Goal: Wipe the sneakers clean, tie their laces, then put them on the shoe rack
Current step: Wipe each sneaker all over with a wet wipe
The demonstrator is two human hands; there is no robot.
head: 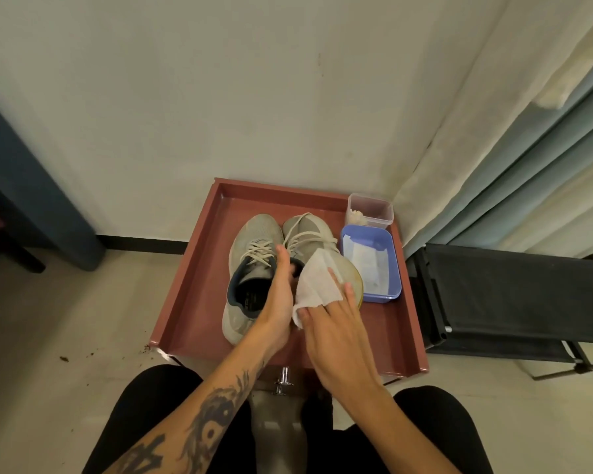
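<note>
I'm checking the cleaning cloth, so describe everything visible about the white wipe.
The white wipe is a thin, creased, soft-looking sheet, spread open and draped over the tilted grey sneaker's heel side in the red tray. The right hand's straight fingers press on it; its lower corner bunches by the thumb.

R sneaker (310, 230) heel hidden by wipe (317, 285); rack (510, 285) cut off

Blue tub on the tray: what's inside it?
The blue tub holds white wipes, lying flat along its bottom. Anything beneath them is covered, and the tilted sneaker hides the tub's near-left corner.
</note>
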